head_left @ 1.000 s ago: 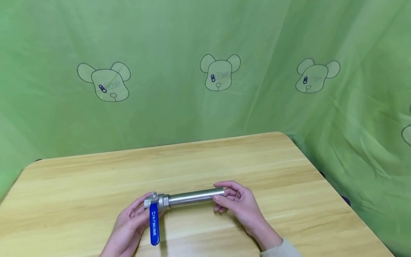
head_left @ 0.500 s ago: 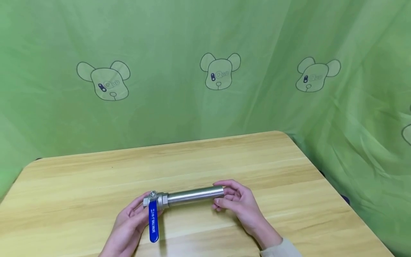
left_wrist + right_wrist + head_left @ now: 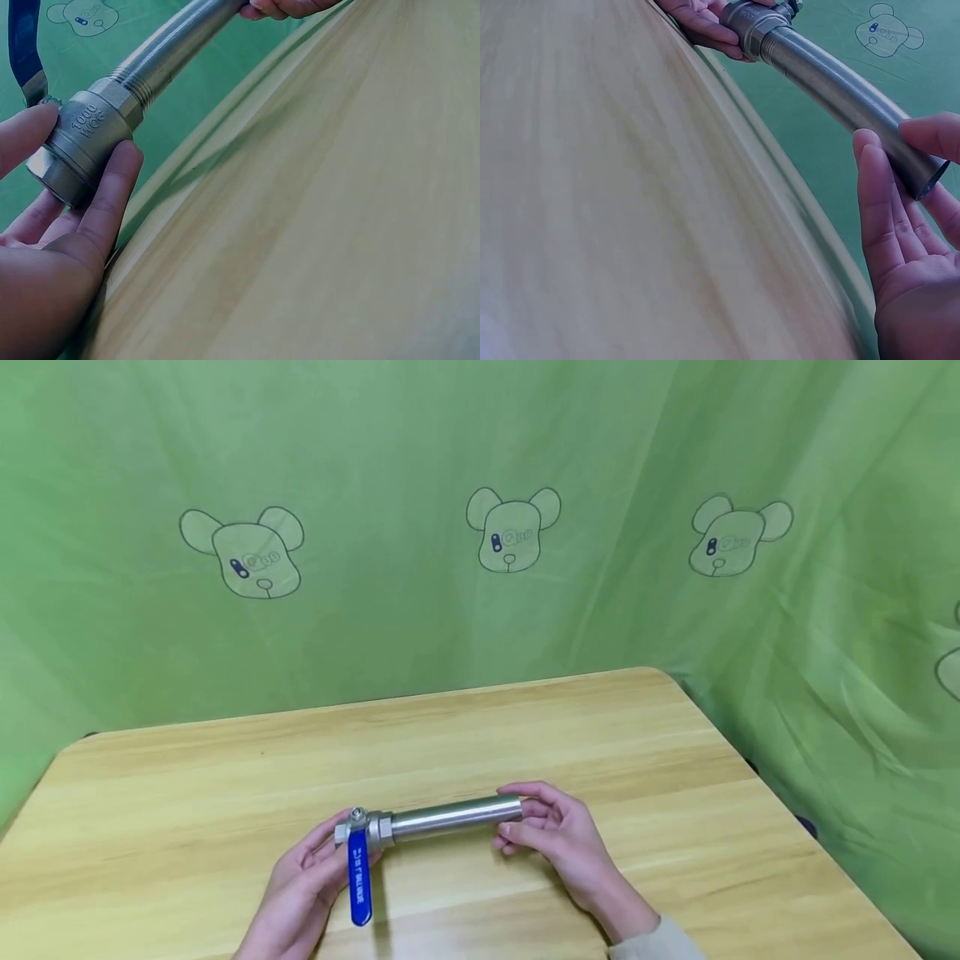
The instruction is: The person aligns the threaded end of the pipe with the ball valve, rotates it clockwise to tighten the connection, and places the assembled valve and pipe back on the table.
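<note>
A metal ball valve (image 3: 372, 829) with a blue lever handle (image 3: 361, 885) is joined to a straight steel pipe (image 3: 456, 817). My left hand (image 3: 296, 878) grips the valve body, thumb on one side and fingers on the other. In the left wrist view the valve (image 3: 88, 135) shows "1000 WOG" in raised letters, and some thread (image 3: 135, 86) is visible where the pipe enters it. Around the pipe's free end, my right hand (image 3: 561, 842) pinches with thumb and fingers. That end (image 3: 933, 180) is hollow in the right wrist view. The lever points toward me.
Valve and pipe are held above a wood-grain table (image 3: 247, 785) with rounded far corners. Behind it and to the right hangs a green curtain (image 3: 390, 610) printed with bear heads.
Both hands keep their hold on the valve and pipe. The assembly shifts only very slightly, and the right thumb has slid a little toward the pipe's lower edge.
</note>
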A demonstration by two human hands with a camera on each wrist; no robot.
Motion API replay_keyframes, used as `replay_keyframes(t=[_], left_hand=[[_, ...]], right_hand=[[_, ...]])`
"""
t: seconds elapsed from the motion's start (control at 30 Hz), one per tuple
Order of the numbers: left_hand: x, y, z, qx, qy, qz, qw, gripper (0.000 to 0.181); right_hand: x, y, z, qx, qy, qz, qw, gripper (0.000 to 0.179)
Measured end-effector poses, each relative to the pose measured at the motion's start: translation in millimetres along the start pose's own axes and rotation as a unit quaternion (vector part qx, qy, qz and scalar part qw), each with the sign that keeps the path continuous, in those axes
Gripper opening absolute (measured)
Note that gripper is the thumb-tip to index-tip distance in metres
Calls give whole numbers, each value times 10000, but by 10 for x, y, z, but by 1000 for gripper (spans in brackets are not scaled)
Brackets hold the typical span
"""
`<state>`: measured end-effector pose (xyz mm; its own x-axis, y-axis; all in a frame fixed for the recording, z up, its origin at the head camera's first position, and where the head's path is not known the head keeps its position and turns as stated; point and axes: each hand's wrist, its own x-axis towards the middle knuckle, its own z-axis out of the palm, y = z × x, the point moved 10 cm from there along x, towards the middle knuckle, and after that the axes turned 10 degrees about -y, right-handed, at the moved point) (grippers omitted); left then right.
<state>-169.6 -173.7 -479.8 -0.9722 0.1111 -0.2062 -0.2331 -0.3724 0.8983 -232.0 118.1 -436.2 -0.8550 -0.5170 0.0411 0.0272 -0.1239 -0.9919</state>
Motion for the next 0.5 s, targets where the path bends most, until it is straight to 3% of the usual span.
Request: replay_keyframes(t=[0.5], left_hand=[[5, -6, -3, -58, 94, -50, 9999, 65]], right_hand=[[4, 45, 20, -200, 37, 322, 9993, 46]])
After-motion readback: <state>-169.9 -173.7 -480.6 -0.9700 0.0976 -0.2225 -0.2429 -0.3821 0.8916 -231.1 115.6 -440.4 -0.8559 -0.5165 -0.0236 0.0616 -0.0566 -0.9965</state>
